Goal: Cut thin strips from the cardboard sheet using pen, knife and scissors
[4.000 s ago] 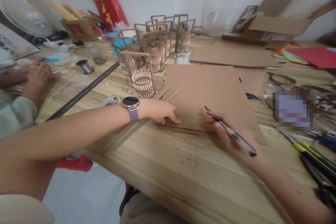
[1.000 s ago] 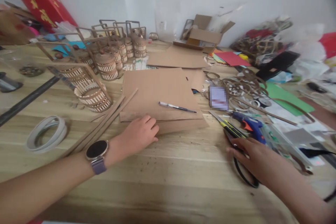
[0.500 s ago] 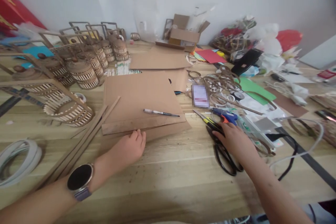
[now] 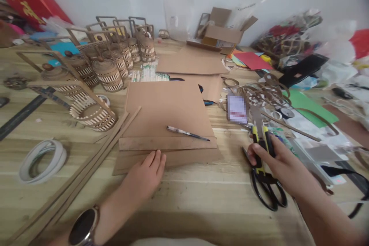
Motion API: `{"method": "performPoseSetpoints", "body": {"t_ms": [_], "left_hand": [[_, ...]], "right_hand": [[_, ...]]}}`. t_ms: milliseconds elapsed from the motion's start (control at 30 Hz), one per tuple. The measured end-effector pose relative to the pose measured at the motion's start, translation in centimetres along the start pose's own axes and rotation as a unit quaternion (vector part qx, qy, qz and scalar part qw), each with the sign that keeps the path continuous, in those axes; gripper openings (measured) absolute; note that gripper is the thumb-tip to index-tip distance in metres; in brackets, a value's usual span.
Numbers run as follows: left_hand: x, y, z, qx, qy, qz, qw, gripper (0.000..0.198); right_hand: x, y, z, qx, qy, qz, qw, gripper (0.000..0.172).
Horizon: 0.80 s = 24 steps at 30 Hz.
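Note:
My left hand [image 4: 150, 171] lies with fingers stretched on the near edge of a brown cardboard piece [image 4: 178, 157]. Just beyond it are a narrow cardboard strip [image 4: 150, 144], a larger cardboard sheet [image 4: 164, 102] and a pen [image 4: 187, 133]. My right hand [image 4: 285, 165] is closed around yellow-and-black-handled shears [image 4: 261, 142], their metal end pointing away and blurred. Below that hand, black-handled scissors [image 4: 266, 196] rest on the table, partly hidden. A phone with a blurred screen [image 4: 237, 108] lies just past the shears.
Several woven lidded baskets with tall handles [image 4: 108, 75] stand at left. Long brown strips [image 4: 86, 169] and a white coil [image 4: 43, 161] lie nearer me. Coiled strips [image 4: 259, 94] and green paper [image 4: 313, 107] crowd the right. An open cardboard box [image 4: 223, 32] stands at the back.
My right hand has taken hold of the yellow-and-black shears and raised them, metal end now pointing away. My left hand stays on the cardboard. The view has shifted left.

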<state>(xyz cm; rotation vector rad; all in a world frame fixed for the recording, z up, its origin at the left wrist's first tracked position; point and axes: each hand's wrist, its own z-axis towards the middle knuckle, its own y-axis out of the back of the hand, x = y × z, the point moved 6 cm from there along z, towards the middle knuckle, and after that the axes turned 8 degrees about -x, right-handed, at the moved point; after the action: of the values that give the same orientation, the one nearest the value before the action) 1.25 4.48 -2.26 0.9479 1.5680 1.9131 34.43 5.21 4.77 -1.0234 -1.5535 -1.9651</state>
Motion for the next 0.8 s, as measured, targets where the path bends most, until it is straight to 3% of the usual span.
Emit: {"method": "performPoseSetpoints", "body": {"t_ms": [100, 233, 467, 633, 800], "left_hand": [[-0.2, 0.1, -0.7, -0.011, 0.023, 0.015, 1.000, 0.061], [-0.5, 0.4, -1.4, -0.037, 0.048, 0.010, 0.998, 0.061], [-0.5, -0.3, -2.0, -0.034, 0.081, -0.031, 0.996, 0.069], [-0.6, 0.4, -1.8, -0.052, 0.072, -0.021, 0.996, 0.066], [-0.6, 0.8, -1.5, -0.073, 0.064, -0.006, 0.995, 0.063]], "right_hand": [[1.5, -3.0, -2.3, 0.056, -0.108, 0.182, 0.976, 0.039], [1.8, -5.7, -5.0, 0.084, -0.200, 0.265, 0.940, 0.034], [1.2, -7.4, -7.3, 0.119, -0.224, 0.329, 0.909, 0.025], [1.9, -8.6, -8.8, 0.179, -0.254, 0.386, 0.869, 0.021], [2.8, -9.6, -9.5, 0.256, -0.233, 0.411, 0.843, 0.021]]}}
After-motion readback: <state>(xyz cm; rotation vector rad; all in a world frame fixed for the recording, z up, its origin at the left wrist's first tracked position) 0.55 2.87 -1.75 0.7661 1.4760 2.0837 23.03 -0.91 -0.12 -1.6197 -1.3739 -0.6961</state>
